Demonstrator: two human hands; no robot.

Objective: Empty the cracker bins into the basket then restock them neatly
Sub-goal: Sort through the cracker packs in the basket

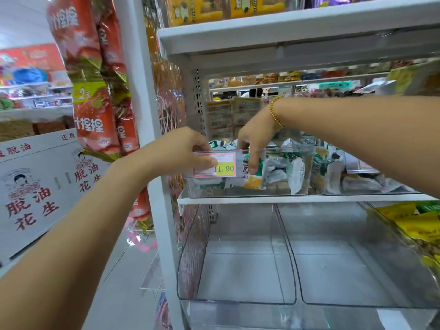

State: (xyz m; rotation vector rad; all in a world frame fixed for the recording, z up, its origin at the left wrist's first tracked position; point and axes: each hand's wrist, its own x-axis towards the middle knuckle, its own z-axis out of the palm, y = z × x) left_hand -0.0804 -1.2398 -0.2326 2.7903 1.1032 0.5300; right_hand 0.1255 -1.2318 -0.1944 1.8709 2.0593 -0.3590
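Note:
A clear plastic cracker bin [273,190] sits on the middle shelf, holding several green and white cracker packets [283,172]. My left hand [181,148] pinches the bin's front rim at the price label [214,166] reading 11.90. My right hand [256,141] reaches down into the bin from above, and its fingers close on a green and white packet [258,166]. A second bin [357,182] with similar packets stands to the right. Below, two clear bins [238,270] [345,270] hold nothing. No basket is in view.
A white shelf upright [147,129] stands to the left with red snack bags [95,91] hanging on it. Yellow packets [409,225] fill a bin at lower right. Cardboard boxes [40,186] with red lettering stand at the far left. Yellow boxes [226,7] fill the top shelf.

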